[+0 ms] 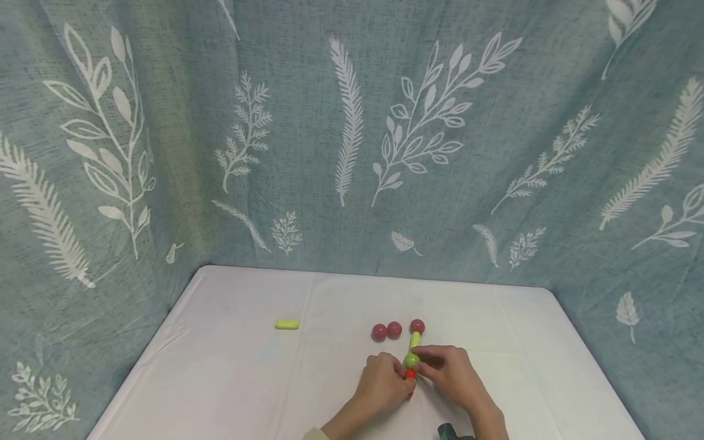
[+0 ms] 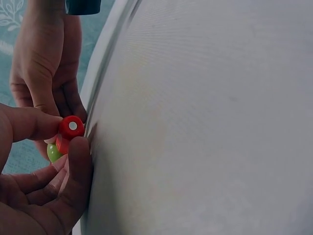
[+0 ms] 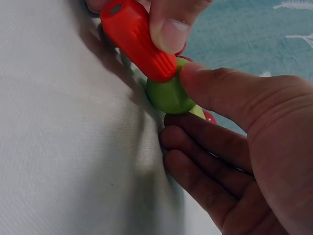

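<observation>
My left hand (image 1: 385, 382) pinches a red ribbed rod (image 3: 139, 41) between thumb and fingers; a pale dot marks the rod's end in the left wrist view. The rod's other end meets a green ball (image 1: 411, 360), which my right hand (image 1: 452, 374) grips between thumb and fingers. Beyond the ball, a yellow-green rod (image 1: 415, 341) extends in line with the red one. A dark red ball (image 1: 417, 327) lies at its far end; whether they touch, I cannot tell. The right fingers partly hide the yellow-green rod in the right wrist view.
Two more dark red balls, a left one (image 1: 379, 332) and a right one (image 1: 394, 329), sit side by side just left of the row. Farther left lies another yellow-green rod (image 1: 287, 324) on the white-covered table (image 1: 220, 379). A leaf-patterned curtain (image 1: 308, 140) hangs behind.
</observation>
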Demonstrator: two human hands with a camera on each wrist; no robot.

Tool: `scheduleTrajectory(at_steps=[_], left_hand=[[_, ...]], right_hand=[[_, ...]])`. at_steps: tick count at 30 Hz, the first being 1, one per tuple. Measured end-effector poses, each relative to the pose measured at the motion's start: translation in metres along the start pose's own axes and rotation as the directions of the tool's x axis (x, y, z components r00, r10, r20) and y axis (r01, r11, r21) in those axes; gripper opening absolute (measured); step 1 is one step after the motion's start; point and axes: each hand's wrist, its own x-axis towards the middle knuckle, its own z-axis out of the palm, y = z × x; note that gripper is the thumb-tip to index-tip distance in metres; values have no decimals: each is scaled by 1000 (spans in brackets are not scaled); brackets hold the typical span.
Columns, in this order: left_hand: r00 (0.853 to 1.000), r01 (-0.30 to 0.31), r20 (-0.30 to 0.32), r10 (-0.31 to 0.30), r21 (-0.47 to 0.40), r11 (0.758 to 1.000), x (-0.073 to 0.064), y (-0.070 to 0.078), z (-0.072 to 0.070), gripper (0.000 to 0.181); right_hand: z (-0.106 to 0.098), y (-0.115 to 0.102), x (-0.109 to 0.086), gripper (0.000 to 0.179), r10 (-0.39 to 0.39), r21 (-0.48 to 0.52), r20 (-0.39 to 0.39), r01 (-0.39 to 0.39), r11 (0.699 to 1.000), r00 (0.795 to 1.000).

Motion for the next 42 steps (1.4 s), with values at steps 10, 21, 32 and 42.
scheduleTrajectory(at_steps=[10, 21, 32, 42], left_hand=[[1000, 17, 24, -17, -19, 1000, 0, 0, 2, 21], [1000, 14, 2, -14, -16, 1000, 0, -2, 3, 20], [1000, 8, -1, -8, -29, 1000, 1, -3, 3, 20], [998, 59, -31, -59, 0, 998, 2, -10, -13, 20]], right_hand=[[2, 0, -1, 25, 6, -12, -18, -7, 1000, 1000], [4, 5, 0, 25, -7, -6, -30, 7, 1000, 1000], [3, 5, 0, 26, 4, -3, -23, -4, 1000, 1000], [3, 4, 1, 27, 3, 0, -19, -3, 1000, 1000]])
